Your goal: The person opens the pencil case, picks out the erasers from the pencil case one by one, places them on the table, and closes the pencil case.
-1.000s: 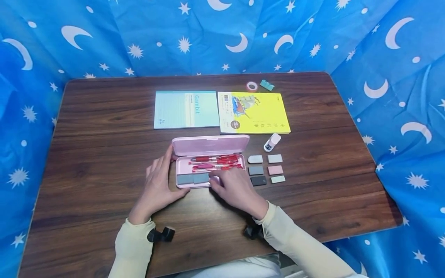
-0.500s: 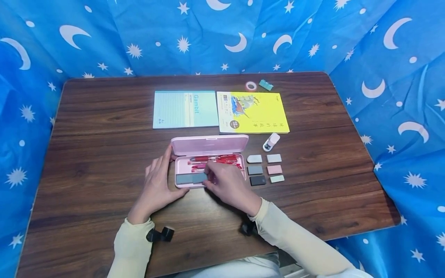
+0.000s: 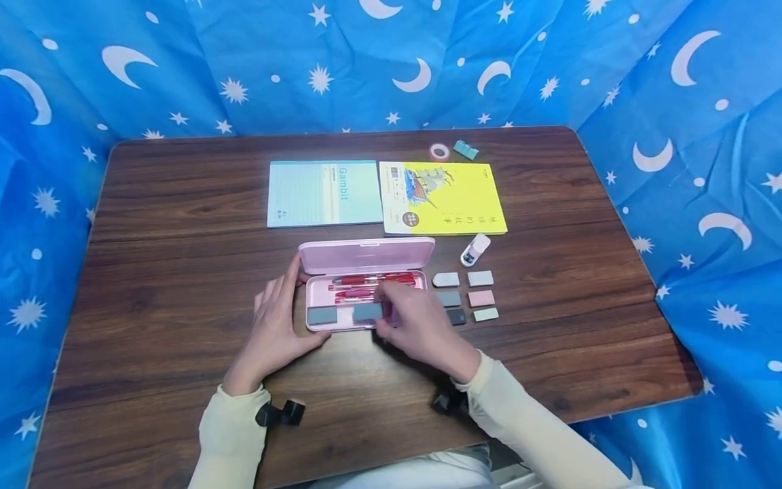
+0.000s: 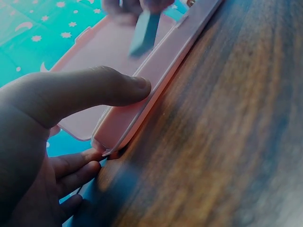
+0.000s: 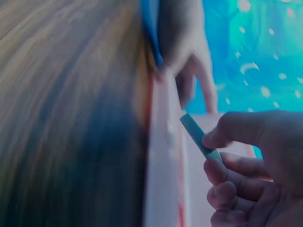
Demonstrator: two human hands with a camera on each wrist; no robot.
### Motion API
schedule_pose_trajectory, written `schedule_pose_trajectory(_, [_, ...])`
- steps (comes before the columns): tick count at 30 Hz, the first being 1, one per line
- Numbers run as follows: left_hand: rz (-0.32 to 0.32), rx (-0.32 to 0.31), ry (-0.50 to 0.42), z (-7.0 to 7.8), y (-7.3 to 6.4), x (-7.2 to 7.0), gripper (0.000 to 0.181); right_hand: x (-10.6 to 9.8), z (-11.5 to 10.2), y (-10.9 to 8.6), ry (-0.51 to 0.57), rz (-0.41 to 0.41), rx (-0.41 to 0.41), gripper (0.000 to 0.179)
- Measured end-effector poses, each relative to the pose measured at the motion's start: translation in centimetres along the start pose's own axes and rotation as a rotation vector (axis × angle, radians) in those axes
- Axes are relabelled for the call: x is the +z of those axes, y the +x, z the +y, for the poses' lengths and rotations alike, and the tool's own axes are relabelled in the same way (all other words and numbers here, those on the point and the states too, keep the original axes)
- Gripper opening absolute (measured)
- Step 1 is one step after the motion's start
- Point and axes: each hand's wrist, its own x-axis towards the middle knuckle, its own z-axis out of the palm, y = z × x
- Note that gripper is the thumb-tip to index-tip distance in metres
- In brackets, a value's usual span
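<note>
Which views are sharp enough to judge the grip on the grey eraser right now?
Head view: evenly lit and sharp, though the right hand partly covers the grey eraser. Right wrist view: dim, table blurred, but the pinch on the eraser shows. Left wrist view: the left hand fills the foreground, eraser soft and distant.

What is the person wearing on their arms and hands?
Both arms wear long, pale cream-yellow sleeves that reach the wrists. Each wrist carries a small black strap-on device, one on the left and one on the right. The left hand and right hand are bare, with no gloves.
</note>
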Motion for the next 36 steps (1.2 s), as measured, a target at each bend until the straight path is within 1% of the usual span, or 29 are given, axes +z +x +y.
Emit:
schedule_pose_trajectory(2, [-0.005, -0.005, -0.004, 0.0, 0.0, 0.1, 0.14, -1.4, 1.1, -1.1, -0.017, 0.013, 0.027, 0.029])
schedule_pose_trajectory(4, [-0.007, -0.006, -0.007, 0.0, 0.0, 0.1, 0.14, -3.0, 2.4, -2.4, -0.055, 0.01, 0.082, 0.029])
schedule_pose_trajectory(6, [-0.007, -0.006, -0.006, 0.0, 0.1, 0.1, 0.14, -4.6, 3.8, -3.8, -0.094, -0.011, 0.144, 0.028])
schedule_pose_trajectory(9, [-0.01, -0.011, -0.012, 0.1, 0.1, 0.1, 0.14, -7.0, 5.8, -5.9, -0.137, -0.08, 0.23, 0.026])
schedule_pose_trajectory(10, [-0.013, -0.014, -0.017, 0.1, 0.1, 0.1, 0.14, -7.7, 6.4, -6.6, -0.133, -0.107, 0.251, 0.025])
schedule_pose_trajectory(12, [-0.021, -0.025, -0.024, 0.2, 0.1, 0.0, 0.139, -8.7, 7.4, -7.8, -0.133, -0.154, 0.28, 0.024])
schedule_pose_trajectory(14, [-0.026, -0.032, -0.026, 0.2, 0.1, -0.1, 0.139, -9.3, 8.1, -8.8, -0.124, -0.188, 0.305, 0.023])
schedule_pose_trajectory(17, [-0.034, -0.034, -0.023, 0.2, 0.2, -0.1, 0.138, -9.5, 8.9, -10.0, -0.124, -0.21, 0.339, 0.022])
schedule_pose_trajectory(21, [-0.035, -0.03, -0.017, 0.2, 0.2, 0.0, 0.138, -8.9, 9.7, -10.9, -0.144, -0.193, 0.354, 0.023])
schedule_pose_trajectory(25, [-0.029, -0.032, -0.01, 0.1, 0.1, 0.0, 0.139, -8.1, 10.3, -11.2, -0.174, -0.178, 0.348, 0.024])
schedule_pose_trajectory(30, [-0.032, -0.036, -0.004, 0.1, 0.1, 0.0, 0.138, -7.6, 10.4, -11.3, -0.197, -0.159, 0.342, 0.024])
schedule_pose_trajectory(34, [-0.039, -0.045, -0.001, 0.1, 0.1, 0.0, 0.139, -7.8, 10.0, -11.2, -0.214, -0.156, 0.348, 0.024])
schedule_pose_trajectory(36, [-0.043, -0.046, -0.002, 0.1, 0.2, 0.1, 0.139, -8.2, 9.6, -11.0, -0.227, -0.139, 0.347, 0.023])
